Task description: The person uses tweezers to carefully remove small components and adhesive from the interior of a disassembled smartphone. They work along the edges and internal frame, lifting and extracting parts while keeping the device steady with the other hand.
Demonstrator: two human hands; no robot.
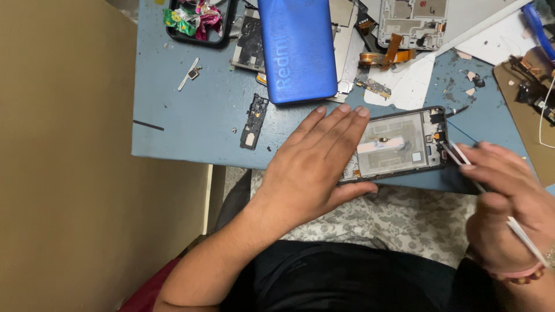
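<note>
An opened phone frame (399, 144) with bare metal inside lies near the front edge of the blue-grey table (191, 115). My left hand (315, 164) lies flat on the frame's left end, fingers spread, pressing it down. My right hand (509, 196) grips white tweezers (462, 159) whose tips touch the frame's right end. Part of the frame is hidden under my left palm.
A blue phone back cover (298, 49) lies behind my left hand. Around it are a small black part (254, 121), a black tray with crumpled wrappers (199, 20), another stripped phone frame (413, 23), flex cables, white sheets and a brown board (529, 115) at right.
</note>
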